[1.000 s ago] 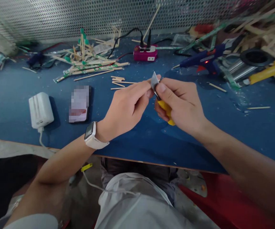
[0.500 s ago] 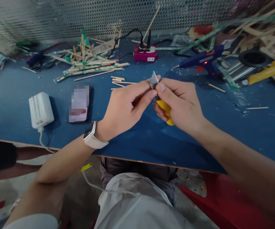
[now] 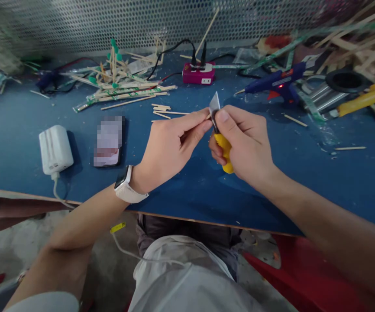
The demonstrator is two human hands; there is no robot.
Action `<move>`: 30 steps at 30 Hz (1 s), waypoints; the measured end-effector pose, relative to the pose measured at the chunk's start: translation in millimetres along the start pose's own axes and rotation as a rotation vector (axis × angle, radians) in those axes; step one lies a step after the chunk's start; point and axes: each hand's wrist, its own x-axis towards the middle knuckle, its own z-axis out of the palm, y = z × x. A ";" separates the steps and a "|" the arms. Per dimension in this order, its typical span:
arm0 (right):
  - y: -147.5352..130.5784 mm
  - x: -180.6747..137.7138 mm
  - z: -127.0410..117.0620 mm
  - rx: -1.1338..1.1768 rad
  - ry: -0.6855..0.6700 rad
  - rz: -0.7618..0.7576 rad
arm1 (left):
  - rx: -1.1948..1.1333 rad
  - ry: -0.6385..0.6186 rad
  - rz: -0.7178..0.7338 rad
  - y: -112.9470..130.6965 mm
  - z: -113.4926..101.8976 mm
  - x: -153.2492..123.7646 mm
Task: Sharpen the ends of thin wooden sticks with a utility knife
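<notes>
My right hand [image 3: 244,145] is closed round a yellow-handled utility knife [image 3: 223,149], its grey blade [image 3: 214,105] sticking up past the thumb. My left hand [image 3: 169,147], with a white smartwatch [image 3: 124,184] on the wrist, pinches a thin wooden stick right against the blade; only the stick's tip shows between finger and thumb. Both hands hover over the blue table [image 3: 174,182], close to its middle.
A white power bank [image 3: 55,149] and a phone [image 3: 108,141] lie at left. Loose wooden sticks [image 3: 163,112] and a stick pile [image 3: 119,82] sit behind the hands. A pink power strip [image 3: 198,73], a blue glue gun [image 3: 278,82] and stick clutter fill the back right.
The knife blade has risen a little and tilted upright while my left hand's fingers slid along it. A dark shape at the lower left has drawn back toward the frame's edge.
</notes>
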 end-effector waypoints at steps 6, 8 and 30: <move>-0.6 -1.9 -4.2 -0.031 -0.059 -0.042 | -0.024 0.011 0.010 4.1 0.2 -2.2; -0.7 -2.1 -5.9 -0.045 -0.081 -0.049 | -0.026 0.007 0.036 4.6 -0.4 -2.5; -5.6 3.0 -11.9 -0.098 -0.116 -0.099 | 0.001 0.036 0.097 -0.4 -1.5 1.4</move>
